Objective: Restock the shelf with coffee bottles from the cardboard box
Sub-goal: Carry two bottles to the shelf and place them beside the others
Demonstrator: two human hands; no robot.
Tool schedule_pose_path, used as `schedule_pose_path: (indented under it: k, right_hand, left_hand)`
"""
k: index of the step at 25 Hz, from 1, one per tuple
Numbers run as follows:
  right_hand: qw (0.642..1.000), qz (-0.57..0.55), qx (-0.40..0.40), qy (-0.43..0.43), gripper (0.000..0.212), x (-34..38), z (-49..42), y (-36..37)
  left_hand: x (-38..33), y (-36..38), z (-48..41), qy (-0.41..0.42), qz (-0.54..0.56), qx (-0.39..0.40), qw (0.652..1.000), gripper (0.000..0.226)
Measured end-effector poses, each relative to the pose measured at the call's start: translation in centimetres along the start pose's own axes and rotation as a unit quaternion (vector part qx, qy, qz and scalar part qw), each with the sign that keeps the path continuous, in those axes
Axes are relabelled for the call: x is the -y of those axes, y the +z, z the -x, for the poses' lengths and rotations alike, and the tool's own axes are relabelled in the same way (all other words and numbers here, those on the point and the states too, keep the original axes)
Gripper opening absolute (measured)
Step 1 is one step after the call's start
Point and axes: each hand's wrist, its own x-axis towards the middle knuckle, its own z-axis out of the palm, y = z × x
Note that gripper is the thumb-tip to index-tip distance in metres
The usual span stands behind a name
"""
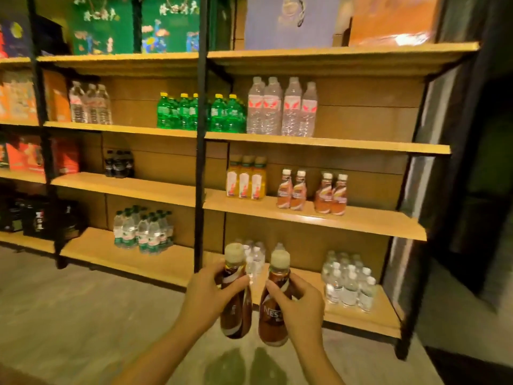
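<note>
I see the left hand (210, 290) and the right hand (300, 302) with fingers curled round the left coffee bottle (236, 319) and the right coffee bottle (270, 327), both upright, caps up, side by side low before the shelf (349, 218).

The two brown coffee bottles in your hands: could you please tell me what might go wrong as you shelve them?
Each hand grips only its bottle's upper part: the left hand on the left brown cream-capped coffee bottle, the right hand on the right coffee bottle; either could slip, and they hang close enough to knock together. The four slim coffee bottles standing on the wooden shelf board could topple if nudged while you set these beside them.
</note>
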Motion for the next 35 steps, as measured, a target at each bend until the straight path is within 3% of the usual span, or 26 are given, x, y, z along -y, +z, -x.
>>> schedule_pose_path:
  k: [8, 12, 17, 27, 31, 35]
  right_hand:
    - [0.983, 0.042, -0.177, 0.013, 0.022, -3.5, -17.2, -9.8]
    - [0.961, 0.083, -0.263, 0.011, 0.043, -4.4, -25.1, -14.3]
    - [0.941, 0.104, -0.323, 0.002, 0.047, -6.0, -34.0, -19.7]
    - [0.956, 0.107, -0.271, 0.021, 0.046, -13.3, -50.3, -26.6]
    - [0.964, 0.108, -0.242, 0.029, 0.041, -16.1, -53.5, -27.3]
    - [0.963, 0.11, -0.247, 0.021, 0.035, -17.6, -55.3, -27.7]
  left_hand:
    - [-2.3, 16.7, -17.2, 0.05, 0.085, 0.104, 0.99, 0.019]
    - [-4.4, 23.8, -25.0, 0.083, 0.09, 0.16, 0.979, 0.028]
    - [-7.6, 32.1, -31.5, 0.098, 0.112, 0.181, 0.972, 0.028]
    - [-10.0, 47.7, -40.9, 0.014, 0.103, 0.114, 0.988, 0.04]
    - [-10.1, 50.5, -42.8, 0.012, 0.07, 0.067, 0.995, 0.03]
    - [-10.8, 52.5, -43.9, 0.012, 0.04, 0.016, 0.999, 0.036]
